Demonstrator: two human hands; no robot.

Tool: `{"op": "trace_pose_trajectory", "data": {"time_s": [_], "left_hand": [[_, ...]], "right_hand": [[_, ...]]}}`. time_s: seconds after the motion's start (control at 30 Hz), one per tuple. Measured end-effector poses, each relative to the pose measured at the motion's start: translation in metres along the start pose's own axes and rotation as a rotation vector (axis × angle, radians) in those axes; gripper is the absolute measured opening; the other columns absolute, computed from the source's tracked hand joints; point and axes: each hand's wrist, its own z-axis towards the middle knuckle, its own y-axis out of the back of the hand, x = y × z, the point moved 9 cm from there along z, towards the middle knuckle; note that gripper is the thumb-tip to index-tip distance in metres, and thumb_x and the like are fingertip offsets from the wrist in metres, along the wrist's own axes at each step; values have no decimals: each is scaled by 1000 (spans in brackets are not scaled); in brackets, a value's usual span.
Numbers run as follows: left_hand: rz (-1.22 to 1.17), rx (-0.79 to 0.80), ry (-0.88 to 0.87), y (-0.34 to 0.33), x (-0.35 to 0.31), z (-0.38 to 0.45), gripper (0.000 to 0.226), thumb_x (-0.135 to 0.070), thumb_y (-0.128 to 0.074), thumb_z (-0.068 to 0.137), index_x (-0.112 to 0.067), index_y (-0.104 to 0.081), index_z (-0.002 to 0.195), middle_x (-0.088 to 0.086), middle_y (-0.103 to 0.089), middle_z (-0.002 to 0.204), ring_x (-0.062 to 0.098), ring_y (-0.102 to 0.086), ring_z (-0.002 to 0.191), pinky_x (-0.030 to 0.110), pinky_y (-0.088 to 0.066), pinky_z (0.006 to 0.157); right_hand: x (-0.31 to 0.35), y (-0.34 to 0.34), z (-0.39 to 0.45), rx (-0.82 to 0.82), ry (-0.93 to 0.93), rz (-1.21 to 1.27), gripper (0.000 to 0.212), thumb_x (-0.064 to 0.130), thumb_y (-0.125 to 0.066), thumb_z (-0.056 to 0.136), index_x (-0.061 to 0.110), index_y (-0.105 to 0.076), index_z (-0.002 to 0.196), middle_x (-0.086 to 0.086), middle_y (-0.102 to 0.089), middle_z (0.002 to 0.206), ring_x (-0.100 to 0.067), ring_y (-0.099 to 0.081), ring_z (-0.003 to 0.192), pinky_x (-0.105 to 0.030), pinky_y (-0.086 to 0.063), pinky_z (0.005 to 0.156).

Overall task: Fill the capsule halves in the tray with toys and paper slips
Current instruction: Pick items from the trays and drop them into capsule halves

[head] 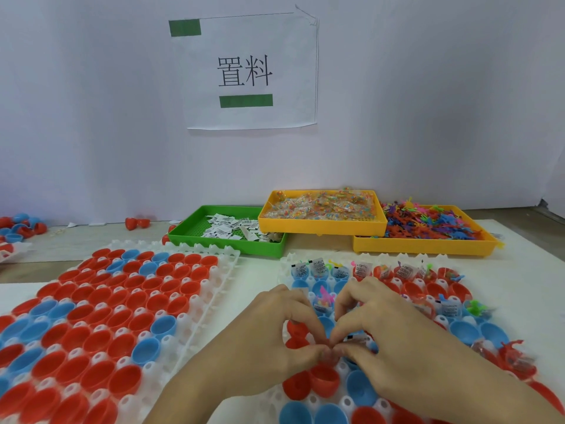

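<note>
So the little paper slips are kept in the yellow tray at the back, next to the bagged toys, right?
Not quite. The head view shows the paper slips lying in the green tray, not a yellow one. The rest holds: that tray sits at the back, beside the yellow tray of bagged toys.

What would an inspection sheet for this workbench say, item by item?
Surface: pale table.
Job's things: right tray partly filled; left tray holds empty capsule halves; green bin of paper slips; two yellow bins of toys.
Clutter: loose capsules at the back.
Hands: left hand and right hand, fingertips together over the right tray; held item not discernible.
Cables: nothing seen.
Surroundings: white wall, paper sign.
</note>
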Motion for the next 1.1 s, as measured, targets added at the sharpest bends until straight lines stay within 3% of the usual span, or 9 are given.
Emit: {"op": "trace_pose_trajectory", "data": {"time_s": [0.27, 0.43, 0.5, 0.6, 0.67, 0.7, 0.8, 0.93, 1.1], "left_hand": [[10, -42, -6, 1, 2, 1, 5, -33, -74, 82, -29, -72, 79, -12, -61, 84, 11, -52, 90, 32, -44, 80], [20, -42, -1, 2, 4, 1, 7, -37, -74, 82, -31, -72, 81, -18, -60, 84, 8, -52, 89, 16, -37, 72], [-28, -97, 4, 8, 7, 0, 12, -46, -70, 80, -34, -72, 85, -18, -61, 89, 6, -54, 90, 11, -35, 72], [-124, -323, 68, 25, 20, -1, 15, -50, -62, 84, -39, -70, 89, -20, -63, 100, 4, -55, 100, 12, -38, 73], [-208, -508, 153, 32, 38, -3, 8, -36, -61, 93, -38, -69, 92, -24, -64, 104, 0, -55, 104, 14, -41, 76], [-256, -572, 200, 31, 48, -5, 12, -29, -60, 94, -36, -69, 94, -23, -64, 105, -2, -56, 104, 14, -42, 77], [-374, -651, 303, 21, 71, -6, 17, -19, -56, 97, -30, -68, 95, -16, -66, 106, -10, -57, 98, 6, -43, 71], [-406, -724, 309, 19, 83, -7, 22, -13, -54, 97, -27, -68, 87, -14, -68, 96, -5, -60, 92, 18, -46, 71], [-391, -737, 308, 21, 87, -6, 21, -12, -55, 96, -26, -67, 85, -18, -66, 89, -4, -60, 91, 26, -51, 74]], "right_hand": [[3, 11, 0, -78, 9, -39, 22, 46, -59, 94, 42, -69, 113, 30, -43, 101, 11, -32, 111, -16, -37, 87], [-3, 51, -6, -223, -74, 30, 12, 35, -70, 89, 41, -76, 98, 28, -60, 98, 8, -51, 102, -8, -39, 84], [-18, 79, -11, -316, -143, 92, 13, 29, -71, 88, 39, -78, 90, 28, -69, 90, 11, -58, 94, -5, -41, 77], [-58, 120, -10, -330, -316, 45, 14, 26, -66, 91, 37, -76, 89, 28, -69, 79, 13, -62, 84, -6, -45, 68], [-97, 142, -2, -299, -452, -59, 15, 25, -62, 96, 31, -76, 99, 26, -68, 82, 5, -64, 83, -10, -43, 69], [-119, 149, 4, -295, -520, -106, 18, 22, -59, 98, 26, -75, 104, 19, -70, 83, -2, -65, 86, -19, -43, 74], [-178, 152, 25, -302, -676, -185, 22, 14, -56, 99, 11, -74, 109, -4, -73, 100, -20, -61, 91, -29, -45, 82], [-235, 125, 52, -277, -749, -242, 22, 11, -57, 96, 3, -74, 109, -13, -72, 112, -29, -65, 99, -40, -54, 91], [-266, 100, 69, -276, -762, -284, 13, 14, -70, 90, 3, -77, 92, -16, -74, 97, -28, -67, 86, -40, -57, 75]]}}
